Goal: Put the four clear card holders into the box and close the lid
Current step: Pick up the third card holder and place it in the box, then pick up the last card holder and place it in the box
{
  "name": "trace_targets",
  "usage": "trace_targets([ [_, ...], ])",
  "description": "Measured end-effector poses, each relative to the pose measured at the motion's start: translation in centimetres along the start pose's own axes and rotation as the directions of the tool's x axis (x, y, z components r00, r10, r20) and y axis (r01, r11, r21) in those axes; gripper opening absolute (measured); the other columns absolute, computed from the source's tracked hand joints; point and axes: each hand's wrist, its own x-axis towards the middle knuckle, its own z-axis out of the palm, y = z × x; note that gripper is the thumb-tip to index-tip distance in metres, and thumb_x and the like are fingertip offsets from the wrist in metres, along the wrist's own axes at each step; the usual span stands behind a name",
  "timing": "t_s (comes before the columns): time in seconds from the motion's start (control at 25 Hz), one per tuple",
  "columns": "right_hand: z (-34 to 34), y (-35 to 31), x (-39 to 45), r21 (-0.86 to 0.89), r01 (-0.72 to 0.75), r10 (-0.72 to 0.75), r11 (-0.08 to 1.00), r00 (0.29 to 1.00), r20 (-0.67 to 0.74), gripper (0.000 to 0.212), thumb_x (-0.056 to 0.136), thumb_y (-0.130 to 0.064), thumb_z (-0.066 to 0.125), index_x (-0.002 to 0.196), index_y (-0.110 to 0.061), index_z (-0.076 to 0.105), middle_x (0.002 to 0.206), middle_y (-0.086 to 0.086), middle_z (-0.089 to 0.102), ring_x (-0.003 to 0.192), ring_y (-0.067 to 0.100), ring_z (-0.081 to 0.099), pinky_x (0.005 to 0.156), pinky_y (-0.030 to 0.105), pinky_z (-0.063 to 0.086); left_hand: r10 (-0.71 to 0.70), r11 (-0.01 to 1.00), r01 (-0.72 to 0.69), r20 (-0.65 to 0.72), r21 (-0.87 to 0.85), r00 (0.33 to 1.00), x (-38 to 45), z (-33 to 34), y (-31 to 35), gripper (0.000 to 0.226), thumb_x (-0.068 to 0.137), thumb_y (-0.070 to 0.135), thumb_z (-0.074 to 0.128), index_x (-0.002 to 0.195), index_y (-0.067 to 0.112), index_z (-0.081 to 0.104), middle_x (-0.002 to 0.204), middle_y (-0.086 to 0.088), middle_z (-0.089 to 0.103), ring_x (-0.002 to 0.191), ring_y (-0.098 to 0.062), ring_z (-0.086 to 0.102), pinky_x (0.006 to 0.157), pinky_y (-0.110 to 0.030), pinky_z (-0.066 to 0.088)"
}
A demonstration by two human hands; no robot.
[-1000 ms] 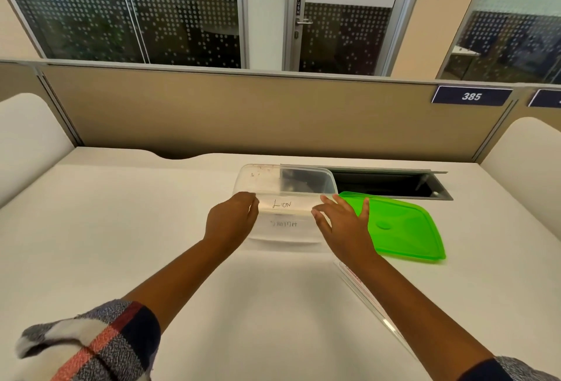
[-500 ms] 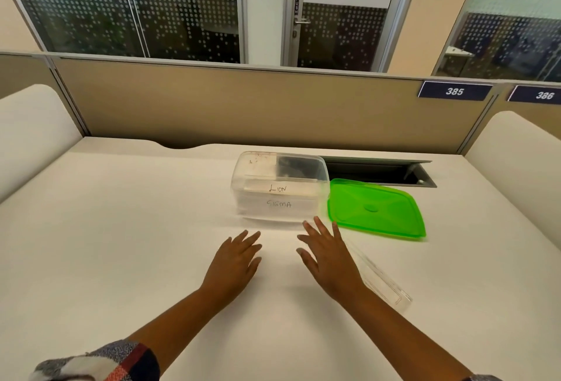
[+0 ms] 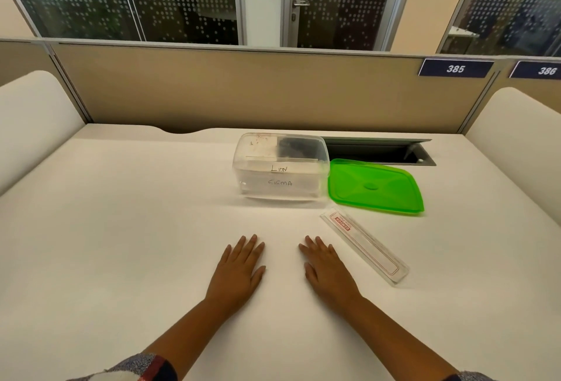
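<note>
Both hands, left [image 3: 239, 271] and right [image 3: 326, 271], lie flat and released on the white worktop [image 3: 121, 244], holding nothing. The open box [image 3: 280, 168] sits farther off with card holders inside, the green lid [image 3: 375, 188] touching its right side. 1 holder [image 3: 364, 244] lies right of the right hand.

Both hands lie flat on the white table [image 3: 121, 244], palms down, fingers straight: the left hand [image 3: 238, 271] and the right hand [image 3: 326, 271] are a little apart. A clear card holder [image 3: 364, 244] lies just beside the right hand. Further away stands the open clear box [image 3: 280, 168] with cards inside, and the green lid [image 3: 375, 188] lies next to it.
</note>
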Motion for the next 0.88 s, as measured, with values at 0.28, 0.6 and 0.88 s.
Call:
trace_targets([
  [0.28, 0.7, 0.3, -0.4, -0.151, 0.02, -0.02, 0.988, 1.0, -0.004, 0.058, 0.095, -0.049, 0.029, 0.147, -0.027, 0.013, 0.158, -0.005, 0.006, 0.146, 0.014, 0.0, 0.118, 0.035, -0.004, -0.004, 1.0, 0.004, -0.008, 0.001, 1.0, -0.1, 0.2, -0.1, 0.053, 0.096, 0.042, 0.031, 0.146, 0.03, 0.016, 0.158, 0.007, 0.012, 0.147, -0.016, 0.006, 0.119, -0.035, 0.006],
  [0.6, 0.9, 0.4, -0.7, -0.138, 0.02, -0.024, 0.99, 0.999, -0.028, 0.061, 0.092, -0.054, 0.031, 0.146, -0.029, 0.016, 0.158, -0.008, 0.01, 0.146, 0.011, 0.002, 0.117, 0.034, -0.005, -0.01, 1.0, 0.01, -0.003, 0.011, 1.0, -0.1, 0.5, -0.2, 0.053, 0.096, 0.044, 0.027, 0.146, 0.032, 0.013, 0.158, 0.009, 0.009, 0.147, -0.014, 0.003, 0.119, -0.034, 0.004],
  [0.88, -1.4, 0.6, -0.8, -0.132, 0.025, -0.073, 0.991, 0.926, -0.371, 0.027, 0.088, -0.029, 0.054, 0.112, -0.022, 0.064, 0.133, 0.001, 0.057, 0.129, 0.021, 0.047, 0.114, 0.041, 0.014, -0.016, 0.999, 0.016, -0.002, 0.032, 1.0, -0.1, 0.5, -0.3, 0.053, 0.096, 0.045, 0.024, 0.146, 0.034, 0.01, 0.158, 0.011, 0.005, 0.147, -0.012, 0.001, 0.119, -0.032, 0.001],
])
